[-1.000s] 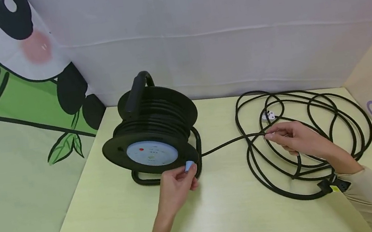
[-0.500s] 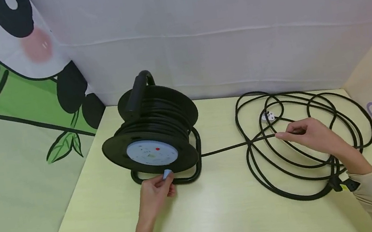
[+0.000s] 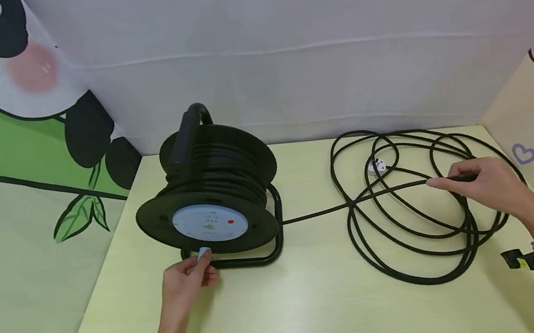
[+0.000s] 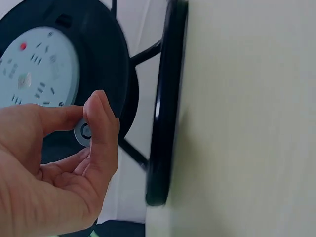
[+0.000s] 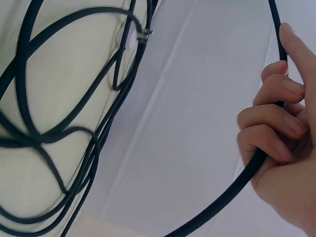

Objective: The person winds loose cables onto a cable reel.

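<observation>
A black cable reel (image 3: 225,167) stands on its frame at the left of the table, with black cable wound on its drum. Its front has a pale blue socket disc (image 3: 210,222). My left hand (image 3: 183,285) pinches the small light blue crank knob (image 3: 204,252) at the reel's lower rim between thumb and fingers; the left wrist view shows the knob's round end (image 4: 84,132). A taut black cable (image 3: 316,215) runs from the reel to my right hand (image 3: 495,184). In the right wrist view, the fingers (image 5: 266,116) curl round this cable, which hangs on below them.
Loose loops of cable (image 3: 434,282) lie across the right half of the table. Among them is a white plug (image 3: 377,166). A pale cloth wall (image 3: 286,89) rises behind the table (image 3: 320,314), and a printed panel (image 3: 9,245) stands at the left.
My left hand has moved left along the reel's lower rim with the knob, and the socket disc has turned. My right hand has moved right, still holding the cable.
</observation>
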Available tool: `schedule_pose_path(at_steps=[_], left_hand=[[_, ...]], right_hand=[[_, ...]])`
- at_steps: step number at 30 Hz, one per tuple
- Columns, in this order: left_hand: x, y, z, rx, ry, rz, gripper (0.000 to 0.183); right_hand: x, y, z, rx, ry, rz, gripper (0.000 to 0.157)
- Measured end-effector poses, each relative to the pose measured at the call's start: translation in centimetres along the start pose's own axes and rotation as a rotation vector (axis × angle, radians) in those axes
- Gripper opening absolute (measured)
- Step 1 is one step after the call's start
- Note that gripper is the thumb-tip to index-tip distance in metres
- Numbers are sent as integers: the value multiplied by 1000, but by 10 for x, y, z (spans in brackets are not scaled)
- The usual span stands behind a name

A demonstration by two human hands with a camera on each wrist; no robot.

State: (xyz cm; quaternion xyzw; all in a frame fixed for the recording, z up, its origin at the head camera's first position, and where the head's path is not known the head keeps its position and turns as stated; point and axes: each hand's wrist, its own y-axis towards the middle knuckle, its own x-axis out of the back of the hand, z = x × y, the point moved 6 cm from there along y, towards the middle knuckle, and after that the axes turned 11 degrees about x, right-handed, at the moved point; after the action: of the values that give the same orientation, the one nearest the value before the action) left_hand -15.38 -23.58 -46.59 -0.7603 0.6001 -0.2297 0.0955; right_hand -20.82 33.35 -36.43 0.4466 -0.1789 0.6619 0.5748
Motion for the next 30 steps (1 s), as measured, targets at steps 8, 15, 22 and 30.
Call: schedule_pose_path(at_steps=[8,15,22,30], left_hand=[[48,-5,-25,-46,-38,-96,43],[71,-13,-45,-47,-62,-154,40],[76,-27,-68,-91,-116,-155,40],[70,-39,-94,-148,-167,-173,32]], right_hand=[[18,-13,-19,-19,-111,-39,32],[21,-20,-28,-34,-156,-17,35],[14,-27,-34,-18,-124,-34,30],[1,-27,-33,-2,-114,-12,25]])
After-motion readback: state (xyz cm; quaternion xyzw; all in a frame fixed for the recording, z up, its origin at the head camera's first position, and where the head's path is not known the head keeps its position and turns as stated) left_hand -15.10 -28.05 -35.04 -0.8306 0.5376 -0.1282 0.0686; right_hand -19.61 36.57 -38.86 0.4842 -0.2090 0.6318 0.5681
